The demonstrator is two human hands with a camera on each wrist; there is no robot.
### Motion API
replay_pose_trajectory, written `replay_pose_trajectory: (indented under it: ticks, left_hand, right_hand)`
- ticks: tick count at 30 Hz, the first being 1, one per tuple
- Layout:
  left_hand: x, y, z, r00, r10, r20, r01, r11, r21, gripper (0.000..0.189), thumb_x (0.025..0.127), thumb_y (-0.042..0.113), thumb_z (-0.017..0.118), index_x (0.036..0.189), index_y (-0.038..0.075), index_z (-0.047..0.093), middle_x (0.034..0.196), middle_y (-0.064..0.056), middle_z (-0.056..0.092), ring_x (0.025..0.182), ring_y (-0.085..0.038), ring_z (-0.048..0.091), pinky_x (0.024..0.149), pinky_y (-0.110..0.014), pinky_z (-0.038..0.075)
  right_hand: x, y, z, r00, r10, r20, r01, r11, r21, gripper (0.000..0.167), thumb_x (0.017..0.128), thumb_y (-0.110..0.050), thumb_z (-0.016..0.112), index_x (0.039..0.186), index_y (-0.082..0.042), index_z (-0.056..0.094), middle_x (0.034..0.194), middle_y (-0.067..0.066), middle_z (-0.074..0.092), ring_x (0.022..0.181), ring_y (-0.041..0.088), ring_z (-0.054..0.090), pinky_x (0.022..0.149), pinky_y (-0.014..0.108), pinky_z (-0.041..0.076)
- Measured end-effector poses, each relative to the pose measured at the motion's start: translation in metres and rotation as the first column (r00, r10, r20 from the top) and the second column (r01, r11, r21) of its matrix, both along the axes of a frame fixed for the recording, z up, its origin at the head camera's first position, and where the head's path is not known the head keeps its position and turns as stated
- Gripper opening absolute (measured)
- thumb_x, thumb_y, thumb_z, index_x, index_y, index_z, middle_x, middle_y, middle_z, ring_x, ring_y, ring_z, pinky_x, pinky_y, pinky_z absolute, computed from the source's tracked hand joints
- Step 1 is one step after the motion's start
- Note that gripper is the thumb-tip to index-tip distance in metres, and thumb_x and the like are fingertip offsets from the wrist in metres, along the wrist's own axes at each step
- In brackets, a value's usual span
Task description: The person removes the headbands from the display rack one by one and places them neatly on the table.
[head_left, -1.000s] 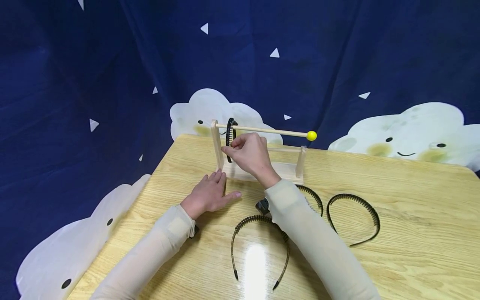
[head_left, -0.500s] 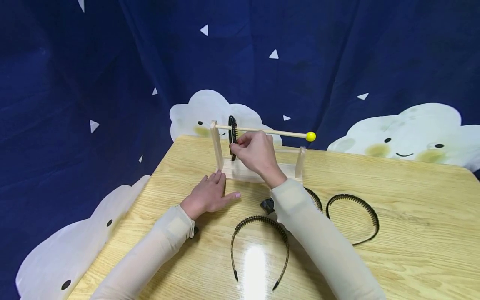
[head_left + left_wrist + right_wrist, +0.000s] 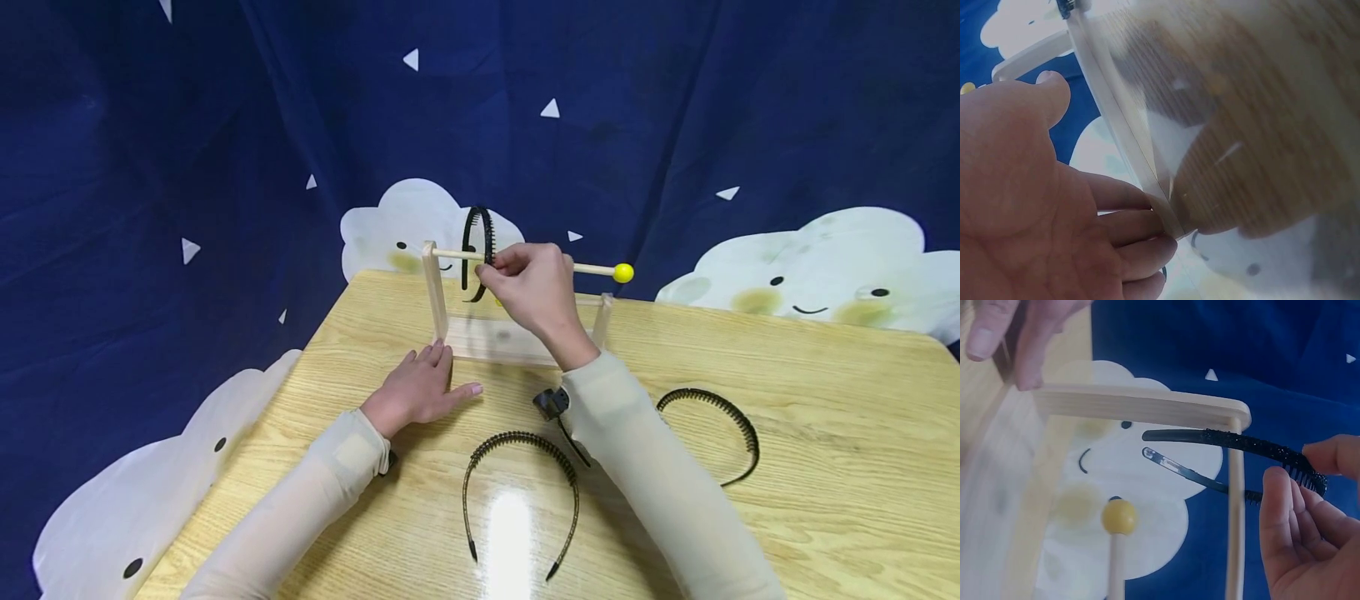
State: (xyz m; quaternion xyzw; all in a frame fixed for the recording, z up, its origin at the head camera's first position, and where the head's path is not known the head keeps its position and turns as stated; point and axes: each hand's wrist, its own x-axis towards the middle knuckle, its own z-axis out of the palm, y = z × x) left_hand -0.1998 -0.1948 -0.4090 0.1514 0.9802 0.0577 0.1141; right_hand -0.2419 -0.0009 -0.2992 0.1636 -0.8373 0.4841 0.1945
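Observation:
In the head view my right hand (image 3: pixel 536 287) pinches a black toothed headband (image 3: pixel 491 237) between thumb and fingers, at the upper rod (image 3: pixel 592 268) of a wooden stand (image 3: pixel 435 287). From the right wrist view, the headband's glittery band (image 3: pixel 1254 445) has its two arms on either side of the rod (image 3: pixel 1235 506), free ends pointing away from the hand. My left hand (image 3: pixel 420 387) lies flat with straight fingers, and its fingertips (image 3: pixel 1163 250) touch the stand's base at the left corner.
A yellow ball (image 3: pixel 622 272) caps the upper rod's right end. A lower rod, also ball-tipped (image 3: pixel 1119 517), runs beneath it. On the wooden table (image 3: pixel 825 433) lie a brown toothed headband (image 3: pixel 521 436) in front and another headband (image 3: pixel 738 414) at right, partly behind my sleeve.
My right hand has moved right and upward along the upper rod with the black headband, away from the left post. My left hand has stayed at the base.

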Motion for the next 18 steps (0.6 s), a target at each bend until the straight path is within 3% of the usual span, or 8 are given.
replay_pose_trajectory:
  ticks: [2, 6, 11, 18]
  left_hand:
    - [0.0, 0.0, 0.0, 1.0, -0.002, -0.003, 0.002, 1.0, 0.004, 0.098, 0.098, 0.071, 0.036, 0.154, -0.008, 0.028, 0.16, -0.028, 0.022, 0.148, -0.04, 0.023, 0.119, -0.053, 0.019]
    - [0.0, 0.0, 0.0, 1.0, -0.003, 0.0, 0.003, 1.0, -0.001, 0.098, 0.098, 0.072, 0.036, 0.155, -0.007, 0.027, 0.16, -0.027, 0.022, 0.148, -0.04, 0.023, 0.12, -0.053, 0.018]
    - [0.0, 0.0, 0.0, 1.0, -0.002, -0.001, 0.002, 1.0, -0.004, 0.097, 0.098, 0.071, 0.036, 0.155, -0.008, 0.027, 0.16, -0.028, 0.022, 0.148, -0.04, 0.023, 0.119, -0.053, 0.019]
    - [0.002, 0.0, 0.002, 1.0, 0.004, 0.0, -0.004, 1.0, 0.004, 0.097, 0.098, 0.071, 0.036, 0.154, -0.008, 0.029, 0.16, -0.028, 0.021, 0.147, -0.041, 0.024, 0.12, -0.053, 0.018]
  right_hand:
    - [0.001, 0.003, 0.004, 1.0, -0.005, -0.009, 0.005, 0.999, -0.032, 0.017, 0.084, -0.025, 0.081, 0.082, -0.008, 0.079, 0.072, -0.001, 0.073, 0.064, 0.013, 0.066, 0.072, 0.034, 0.051]
    - [0.003, 0.008, 0.01, 1.0, -0.011, -0.022, 0.009, 0.997, -0.081, 0.017, 0.084, -0.025, 0.081, 0.081, -0.009, 0.078, 0.069, -0.002, 0.072, 0.061, 0.011, 0.065, 0.068, 0.031, 0.049]
    - [0.005, 0.014, 0.017, 1.0, 0.01, 0.001, -0.01, 0.99, -0.138, 0.017, 0.085, -0.026, 0.079, 0.081, -0.009, 0.077, 0.068, -0.003, 0.071, 0.059, 0.013, 0.067, 0.054, 0.03, 0.052]
    - [0.006, 0.023, 0.024, 0.998, 0.052, 0.042, -0.039, 0.962, -0.269, 0.018, 0.087, -0.023, 0.079, 0.086, -0.005, 0.078, 0.072, 0.005, 0.073, 0.06, 0.022, 0.071, 0.056, 0.03, 0.058]
